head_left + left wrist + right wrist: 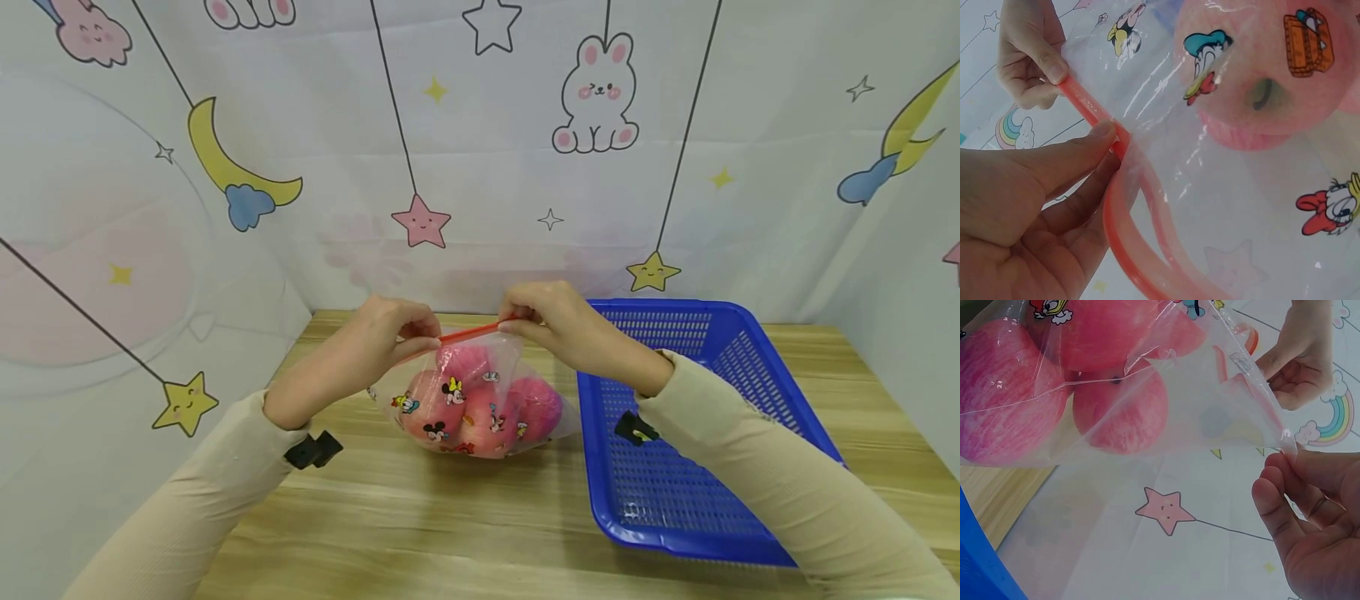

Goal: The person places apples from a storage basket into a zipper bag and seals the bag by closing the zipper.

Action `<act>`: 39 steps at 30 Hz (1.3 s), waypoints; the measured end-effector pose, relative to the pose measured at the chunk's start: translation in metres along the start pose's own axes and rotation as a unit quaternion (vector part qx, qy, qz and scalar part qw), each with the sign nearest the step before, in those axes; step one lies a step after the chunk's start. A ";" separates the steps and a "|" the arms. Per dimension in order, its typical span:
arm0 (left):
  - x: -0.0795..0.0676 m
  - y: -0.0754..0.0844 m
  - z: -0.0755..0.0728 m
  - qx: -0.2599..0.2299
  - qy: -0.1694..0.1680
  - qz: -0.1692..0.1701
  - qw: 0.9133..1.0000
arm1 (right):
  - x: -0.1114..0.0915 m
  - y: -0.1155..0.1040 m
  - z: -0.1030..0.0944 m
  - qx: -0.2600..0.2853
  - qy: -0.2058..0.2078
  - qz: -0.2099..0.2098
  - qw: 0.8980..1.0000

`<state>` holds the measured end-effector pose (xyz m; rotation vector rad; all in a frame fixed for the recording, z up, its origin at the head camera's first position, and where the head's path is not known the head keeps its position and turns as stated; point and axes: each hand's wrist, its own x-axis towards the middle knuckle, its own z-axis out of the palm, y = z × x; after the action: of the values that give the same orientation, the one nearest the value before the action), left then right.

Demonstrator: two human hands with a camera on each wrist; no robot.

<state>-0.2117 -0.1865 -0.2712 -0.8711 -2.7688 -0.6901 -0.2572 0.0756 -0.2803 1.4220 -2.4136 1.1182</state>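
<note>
A clear zip bag printed with cartoon figures holds several pinkish-red apples. Its red zip strip runs along the top between the two hands. My left hand pinches the strip between thumb and fingers. In the left wrist view, the strip is parted into two curved edges beyond that thumb, while the stretch toward the other hand looks pressed together. My right hand pinches the bag's right top corner; the right wrist view shows this hand with the corner between thumb and fingertips.
A blue plastic basket stands on the wooden table right of the bag, under my right forearm. A white curtain with stars, moons and rabbits hangs behind and at the sides. Each sleeve carries a small black clip.
</note>
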 end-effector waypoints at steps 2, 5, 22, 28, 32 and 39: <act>0.000 0.000 0.000 -0.001 0.001 0.002 1.000 | 0.000 0.000 0.000 -0.001 0.000 0.001 1.000; 0.000 -0.001 0.000 -0.002 0.003 0.004 1.000 | 0.000 0.000 0.000 -0.003 -0.001 0.001 1.000; 0.001 -0.003 0.001 0.015 -0.003 0.000 1.000 | -0.003 0.002 -0.001 -0.005 -0.001 0.012 1.000; 0.001 -0.003 0.002 0.019 -0.002 0.012 1.000 | -0.004 0.003 -0.001 -0.004 0.000 0.006 1.000; 0.001 -0.004 0.002 0.021 -0.002 0.015 1.000 | -0.004 0.004 -0.001 -0.007 0.000 0.005 1.000; 0.000 -0.005 0.002 0.024 0.001 0.022 0.999 | -0.005 0.005 -0.001 -0.001 0.000 0.007 1.000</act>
<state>-0.2146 -0.1888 -0.2752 -0.9178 -2.7442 -0.6139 -0.2586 0.0815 -0.2844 1.4068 -2.4282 1.1178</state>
